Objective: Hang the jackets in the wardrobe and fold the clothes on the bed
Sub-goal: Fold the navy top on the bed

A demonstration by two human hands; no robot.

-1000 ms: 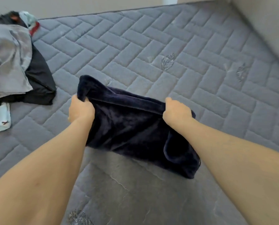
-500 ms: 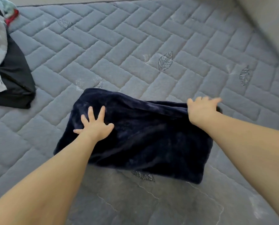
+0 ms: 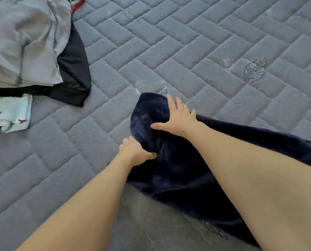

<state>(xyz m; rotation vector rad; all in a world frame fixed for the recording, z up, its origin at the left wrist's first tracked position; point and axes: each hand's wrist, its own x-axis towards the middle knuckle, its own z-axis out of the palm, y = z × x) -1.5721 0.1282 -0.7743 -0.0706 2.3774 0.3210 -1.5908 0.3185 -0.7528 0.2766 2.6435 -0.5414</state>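
Note:
A dark navy plush garment [image 3: 183, 171] lies folded on the grey quilted mattress [image 3: 169, 51], stretching from the centre to the right edge. My left hand [image 3: 135, 151] grips its left near edge, fingers tucked under the fabric and thumb on top. My right hand [image 3: 178, 117] lies flat on the garment's raised left end, fingers spread and straight, pressing the fabric. Both forearms reach in from the bottom of the frame.
At the upper left sits a heap of clothes: a grey shirt [image 3: 26, 42] on a black garment [image 3: 73, 73], a pale blue patterned piece [image 3: 10, 114] below, a red scrap [image 3: 77, 3] at the top. Embroidered leaves [image 3: 254, 69] mark the mattress.
The garment was laid flat and patted by both hands. Since then my view has swung left, my left hand has taken hold of the left edge, and my right hand has crossed over to that end.

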